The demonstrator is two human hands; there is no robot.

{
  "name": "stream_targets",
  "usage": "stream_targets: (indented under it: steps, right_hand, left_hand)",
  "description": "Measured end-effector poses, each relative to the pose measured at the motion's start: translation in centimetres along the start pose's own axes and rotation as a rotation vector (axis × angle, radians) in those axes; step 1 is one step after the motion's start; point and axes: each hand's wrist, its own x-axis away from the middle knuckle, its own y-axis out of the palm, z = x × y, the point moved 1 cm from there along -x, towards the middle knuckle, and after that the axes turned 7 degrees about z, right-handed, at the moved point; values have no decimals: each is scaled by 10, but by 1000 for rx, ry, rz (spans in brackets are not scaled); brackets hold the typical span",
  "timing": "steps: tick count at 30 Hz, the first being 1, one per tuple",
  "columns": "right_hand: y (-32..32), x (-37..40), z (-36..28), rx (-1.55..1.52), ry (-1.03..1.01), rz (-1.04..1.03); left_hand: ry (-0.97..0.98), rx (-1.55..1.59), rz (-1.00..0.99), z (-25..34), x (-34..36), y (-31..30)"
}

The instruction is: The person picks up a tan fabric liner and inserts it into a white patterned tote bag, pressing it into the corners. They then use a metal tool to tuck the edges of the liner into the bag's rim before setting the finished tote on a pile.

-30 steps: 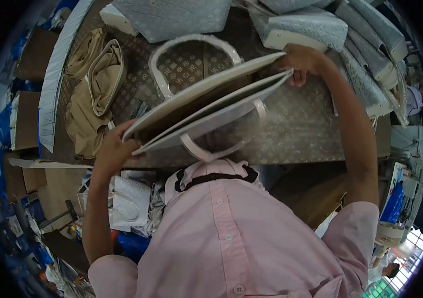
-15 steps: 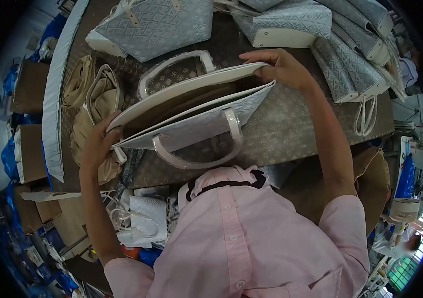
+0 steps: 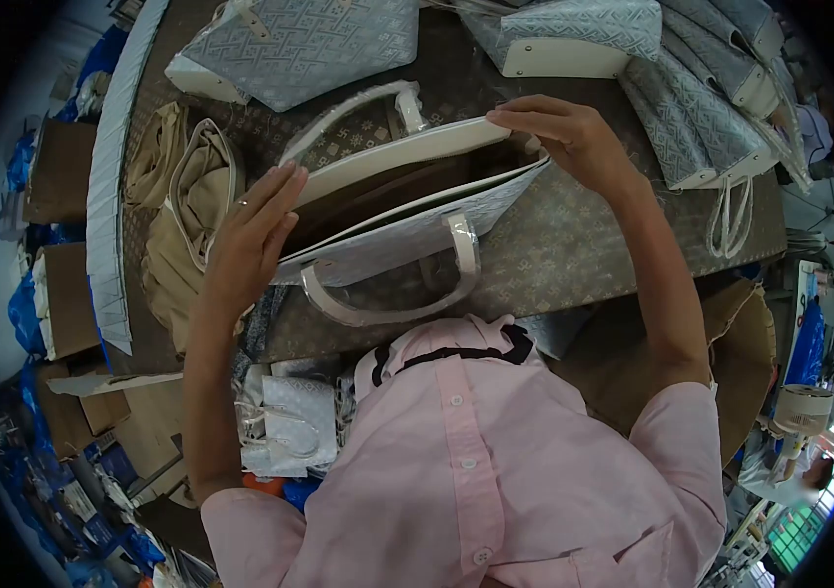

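Table point(image 3: 583, 245); open bag point(image 3: 407, 235) amid bags point(image 3: 309, 44)

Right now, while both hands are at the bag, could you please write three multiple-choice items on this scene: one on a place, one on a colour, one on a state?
1. Where do the beige cloths lie?
A. on the table, beside the left hand
B. on a chair
C. on the floor

2. What colour is the shirt?
A. blue
B. pink
C. green

3. How is the mouth of the bag?
A. zipped shut
B. open
C. taped over

Answers:
1 A: the cloths lie heaped on the table just beyond the left hand.
2 B: the shirt is pale pink with buttons.
3 B: the two white rims stand apart and the dark lining shows between them. The right hand grips the far rim.
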Motion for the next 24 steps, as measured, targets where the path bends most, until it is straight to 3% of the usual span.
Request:
stream_targets:
  steps: [2,5,10,17,19,23,24]
  right_hand:
    - [0,-1,-1,29,-41,-25]
    - [-2,-4,1,108,5,-117]
    - [-4,-5,6,168,-125,-161]
    - [-7,-13,4,226,-148,-201]
    - [-8,-11,3,105,-62,-201]
    - [-9,-12,-3,123,-49,-173]
    - [-9,-12,-1,110,-47,-154]
  left_hand:
    - [-20,71,-45,0,5,0]
    - [16,11,-28,1,5,1]
    - [100,-244,-132,3,5,-3]
    - [138,-263,-196,0,1,-8]
    - [257,-498,-160,-1,-3,-7]
    - [341,-539,-145,7,-16,-6]
    - [277,-341,-164,3,-18,-3]
